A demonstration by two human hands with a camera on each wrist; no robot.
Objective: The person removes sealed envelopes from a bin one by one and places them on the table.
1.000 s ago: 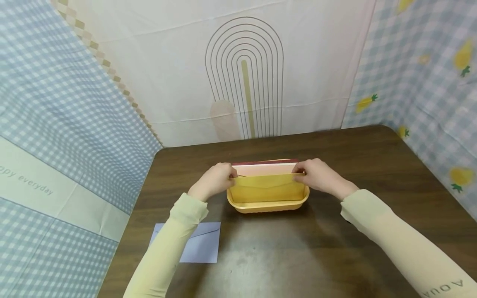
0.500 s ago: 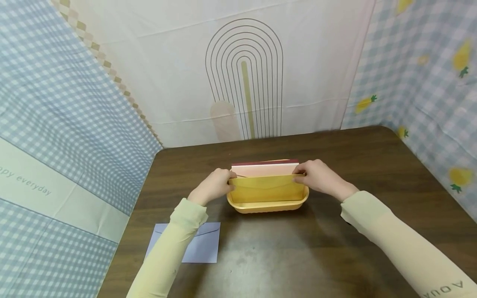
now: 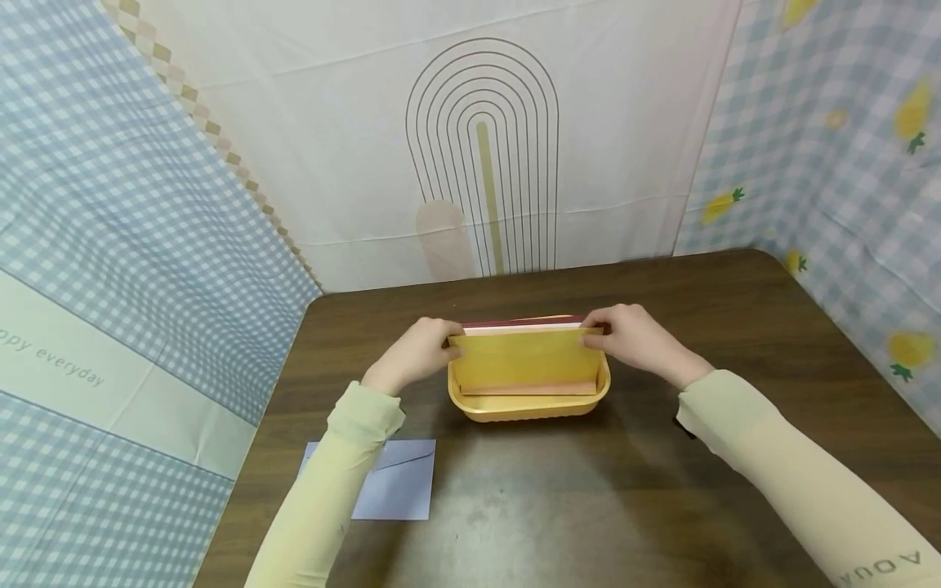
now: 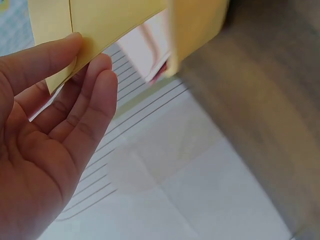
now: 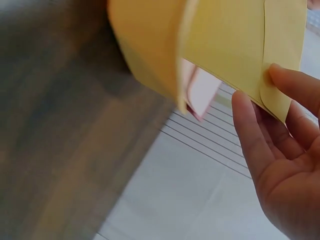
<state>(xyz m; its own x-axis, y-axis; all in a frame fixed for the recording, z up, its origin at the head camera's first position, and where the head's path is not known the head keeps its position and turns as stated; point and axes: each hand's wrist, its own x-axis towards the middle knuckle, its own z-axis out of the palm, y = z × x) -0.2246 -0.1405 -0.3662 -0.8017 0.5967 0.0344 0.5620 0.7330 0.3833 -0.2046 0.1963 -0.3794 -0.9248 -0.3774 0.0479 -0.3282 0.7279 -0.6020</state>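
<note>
A yellow envelope (image 3: 526,359) stands upright in the yellow oval basket (image 3: 529,412), its flap side toward me. My left hand (image 3: 421,353) pinches its upper left corner between thumb and fingers. At the upper right corner my right hand (image 3: 638,343) does the same. In both wrist views the thumbs press on the flap, with fingers behind the paper. Behind it, a white-and-pink envelope (image 3: 515,329) and a dark red one (image 3: 500,322) stick up a little in the basket. A peach-coloured strip (image 3: 529,389) shows below the yellow envelope's lower edge.
A lavender envelope (image 3: 400,486) lies flap up on the dark wooden table (image 3: 544,523), partly under the left forearm. A white cloth (image 3: 617,122) with arch lines hangs behind the table, and checked cloths (image 3: 206,188) hang at both sides.
Both hands have lifted the yellow envelope slightly; its top edge now covers most of the pink one behind. The peach strip has come into sight beneath it. Basket and lavender envelope have not moved.
</note>
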